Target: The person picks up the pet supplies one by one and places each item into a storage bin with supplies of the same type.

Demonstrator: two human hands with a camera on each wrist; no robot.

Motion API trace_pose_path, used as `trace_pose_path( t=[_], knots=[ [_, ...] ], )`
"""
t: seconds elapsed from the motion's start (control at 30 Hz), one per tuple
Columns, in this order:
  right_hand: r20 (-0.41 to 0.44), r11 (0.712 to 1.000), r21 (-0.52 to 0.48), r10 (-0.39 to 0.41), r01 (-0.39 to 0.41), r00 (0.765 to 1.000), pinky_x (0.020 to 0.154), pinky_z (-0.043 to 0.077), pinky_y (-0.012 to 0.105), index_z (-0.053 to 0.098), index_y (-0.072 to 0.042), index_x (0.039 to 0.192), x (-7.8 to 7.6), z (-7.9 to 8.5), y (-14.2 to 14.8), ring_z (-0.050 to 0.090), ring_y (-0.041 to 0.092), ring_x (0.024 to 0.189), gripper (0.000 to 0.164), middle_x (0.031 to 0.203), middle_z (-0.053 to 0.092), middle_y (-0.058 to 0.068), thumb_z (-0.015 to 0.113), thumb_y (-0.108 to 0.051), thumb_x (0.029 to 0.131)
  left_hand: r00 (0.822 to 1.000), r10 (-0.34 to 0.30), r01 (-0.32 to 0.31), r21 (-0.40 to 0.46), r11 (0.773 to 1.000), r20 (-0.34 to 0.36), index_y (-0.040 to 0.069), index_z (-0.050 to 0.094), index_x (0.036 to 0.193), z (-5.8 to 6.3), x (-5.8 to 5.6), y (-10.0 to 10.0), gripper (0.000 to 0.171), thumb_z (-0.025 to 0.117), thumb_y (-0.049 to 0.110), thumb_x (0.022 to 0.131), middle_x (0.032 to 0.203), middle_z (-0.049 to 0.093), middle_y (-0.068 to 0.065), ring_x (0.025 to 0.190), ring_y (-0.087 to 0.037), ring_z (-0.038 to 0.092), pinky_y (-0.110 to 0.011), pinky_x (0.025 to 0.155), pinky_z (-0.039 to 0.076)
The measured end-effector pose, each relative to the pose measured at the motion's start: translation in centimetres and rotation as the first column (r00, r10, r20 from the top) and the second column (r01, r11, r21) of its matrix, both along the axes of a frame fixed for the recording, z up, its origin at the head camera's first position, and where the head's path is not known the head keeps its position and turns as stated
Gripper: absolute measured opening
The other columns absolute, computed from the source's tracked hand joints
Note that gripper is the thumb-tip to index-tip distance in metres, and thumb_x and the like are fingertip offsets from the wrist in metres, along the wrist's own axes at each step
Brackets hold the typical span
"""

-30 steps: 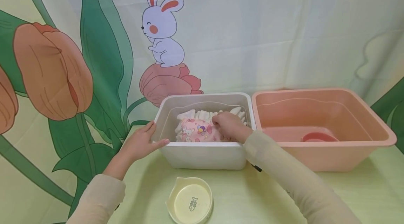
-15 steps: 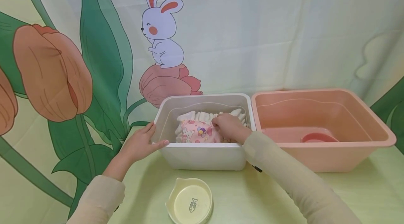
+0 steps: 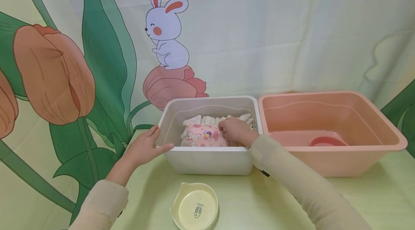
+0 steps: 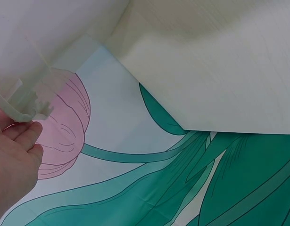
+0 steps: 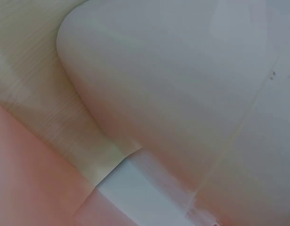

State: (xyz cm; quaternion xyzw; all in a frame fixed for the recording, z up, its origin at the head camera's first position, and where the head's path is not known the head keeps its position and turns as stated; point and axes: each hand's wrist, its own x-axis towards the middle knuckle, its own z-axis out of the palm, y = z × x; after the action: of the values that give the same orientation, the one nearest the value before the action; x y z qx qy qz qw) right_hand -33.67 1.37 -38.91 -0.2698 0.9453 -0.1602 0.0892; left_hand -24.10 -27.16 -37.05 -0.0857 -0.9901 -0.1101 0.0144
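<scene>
In the head view, my left hand (image 3: 146, 146) rests on the near-left corner of a white plastic bin (image 3: 210, 161). Its fingers lie along the side rim and the thumb over the front rim. The left wrist view shows the fingers (image 4: 27, 136) against the bin's edge. My right hand (image 3: 236, 129) reaches inside, fingers curled, and pinches the right part of a pink cloth piece (image 3: 202, 136) printed with a bunny and flowers. Its fingertips are mostly hidden. White cloth (image 3: 212, 119) with finger-like ends lies under and behind it. The right wrist view shows mainly the bin's wall (image 5: 173, 84).
A pink plastic tub (image 3: 334, 159) stands against the bin's right side, with a red rounded object (image 3: 327, 141) inside. In front, a pale yellow cat-eared dish (image 3: 194, 204) with a fish-bone print sits on the table (image 3: 253, 201). A printed curtain (image 3: 243, 42) hangs behind.
The pink cloth has shifted slightly to the right and bunched under my right hand, which has barely moved. My left hand stays on the bin's rim.
</scene>
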Motion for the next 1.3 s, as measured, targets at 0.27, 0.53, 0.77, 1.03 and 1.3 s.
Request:
trace_pose_path(
  t=[0.27,0.53,0.77,1.03,1.3],
  knots=[
    [0.065,0.999,0.021,0.027,-0.028,0.998,0.090,0.042,0.035,0.051,-0.015,0.125,0.37,-0.05,0.30,0.053,0.018,0.101,0.043,0.116,0.058,0.002,0.059,-0.024,0.084,1.000,0.003,-0.003,-0.004,1.000,0.006,0.000,0.026,0.138,0.02,0.02,0.04,0.088,0.045,0.063,0.079,0.142,0.026,-0.021,0.126,-0.041,0.031,-0.055,0.094,0.034],
    [0.114,0.996,0.082,0.036,-0.045,0.993,0.106,0.027,0.041,0.039,-0.022,0.134,0.29,-0.63,0.35,0.041,0.018,0.123,0.058,0.134,0.045,-0.001,0.060,-0.037,0.082,1.000,0.000,0.000,0.000,1.000,-0.003,0.000,0.026,0.138,0.02,0.01,0.07,0.087,0.046,0.062,0.079,0.142,0.026,-0.022,0.126,-0.041,0.032,-0.055,0.094,0.034],
    [0.211,0.996,0.086,-0.004,-0.015,0.977,0.107,0.021,0.044,0.032,-0.028,0.137,0.46,-0.65,0.57,0.031,0.021,0.131,0.063,0.141,0.037,-0.001,0.059,-0.039,0.082,1.000,0.002,-0.002,0.000,1.000,0.001,0.001,0.026,0.138,0.05,0.01,0.08,0.088,0.046,0.062,0.079,0.142,0.026,-0.022,0.125,-0.041,0.032,-0.055,0.094,0.034],
    [0.239,0.989,0.148,-0.024,-0.012,0.971,0.107,0.017,0.051,0.028,-0.031,0.138,0.61,-0.42,0.85,0.022,0.027,0.134,0.062,0.143,0.032,0.001,0.055,-0.042,0.083,1.000,-0.006,0.006,-0.010,1.000,0.002,-0.001,0.026,0.137,0.29,0.03,0.22,0.088,0.046,0.061,0.080,0.142,0.026,-0.022,0.125,-0.042,0.033,-0.054,0.095,0.034],
    [0.251,0.991,0.137,-0.030,-0.005,0.968,0.107,0.014,0.051,0.027,-0.032,0.139,0.63,-0.31,0.88,0.019,0.027,0.135,0.064,0.144,0.029,0.001,0.055,-0.044,0.083,1.000,-0.005,0.005,-0.013,1.000,0.000,-0.001,0.026,0.137,0.32,0.09,0.24,0.087,0.047,0.061,0.079,0.141,0.027,-0.022,0.124,-0.041,0.033,-0.054,0.094,0.035]
  ],
)
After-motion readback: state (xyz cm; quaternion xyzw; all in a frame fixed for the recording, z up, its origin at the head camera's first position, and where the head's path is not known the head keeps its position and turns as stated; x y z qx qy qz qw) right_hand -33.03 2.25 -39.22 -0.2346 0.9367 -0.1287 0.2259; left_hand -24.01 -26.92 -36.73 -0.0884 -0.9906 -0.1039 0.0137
